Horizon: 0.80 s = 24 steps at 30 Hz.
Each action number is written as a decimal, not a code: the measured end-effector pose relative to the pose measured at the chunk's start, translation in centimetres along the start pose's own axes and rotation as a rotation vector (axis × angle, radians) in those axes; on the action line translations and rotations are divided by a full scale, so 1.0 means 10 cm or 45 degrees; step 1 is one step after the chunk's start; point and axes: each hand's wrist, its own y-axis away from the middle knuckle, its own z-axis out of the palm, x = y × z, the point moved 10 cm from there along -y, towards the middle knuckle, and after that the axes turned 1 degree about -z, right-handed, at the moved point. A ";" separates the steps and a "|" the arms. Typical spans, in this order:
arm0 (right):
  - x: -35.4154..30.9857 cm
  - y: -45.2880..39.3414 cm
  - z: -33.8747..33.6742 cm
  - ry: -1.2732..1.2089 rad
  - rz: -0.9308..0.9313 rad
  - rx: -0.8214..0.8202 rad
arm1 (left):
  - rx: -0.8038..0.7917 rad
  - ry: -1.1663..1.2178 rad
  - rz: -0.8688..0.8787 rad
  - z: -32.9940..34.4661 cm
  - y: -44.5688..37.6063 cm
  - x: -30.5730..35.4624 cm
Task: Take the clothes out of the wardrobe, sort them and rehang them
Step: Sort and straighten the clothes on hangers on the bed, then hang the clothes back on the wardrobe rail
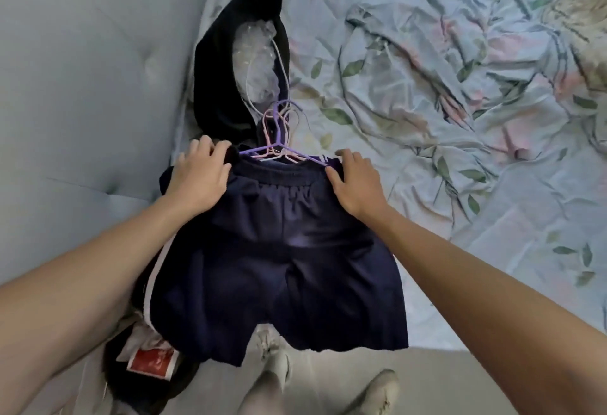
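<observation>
Navy shorts (pixel 282 250) are laid on the bed edge over a clothes pile, waistband gripped at its corners by left hand (pixel 200 178) and right hand (pixel 356 181). Purple hangers (pixel 279 138) are bunched just above the waistband, beside a black garment (pixel 230 63) on the floral sheet (pixel 460 102).

Worn on the head, looking steeply down and forward, close over a bed (pixel 460 118) edge, floor (pixel 328 381) nearest.
</observation>
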 end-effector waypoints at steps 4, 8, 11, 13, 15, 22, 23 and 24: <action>0.19 0.24 -0.21 0.030 0.012 0.142 | 0.120 -0.061 0.120 -0.14 0.14 0.41; 0.60 0.67 -0.61 -0.029 0.064 0.224 | 0.135 -0.063 0.297 -0.31 0.34 1.16; 1.04 1.08 -0.91 -0.056 0.114 0.271 | 0.150 -0.008 0.390 -0.40 0.50 1.89; 1.36 1.38 -1.13 -0.060 0.133 0.310 | 0.153 -0.004 0.455 -0.41 0.64 2.44; 1.70 1.73 -1.33 -0.052 0.157 0.353 | 0.164 -0.001 0.549 -0.39 0.84 3.03; 3.13 3.31 -1.88 -0.081 0.303 0.509 | 0.194 -0.130 0.825 -0.23 1.82 4.94; 3.37 3.60 -1.98 -0.089 0.341 0.530 | 0.199 -0.149 0.863 -0.24 1.99 5.20; 3.61 3.89 -2.08 -0.098 0.383 0.543 | 0.203 -0.159 0.894 -0.25 2.17 5.46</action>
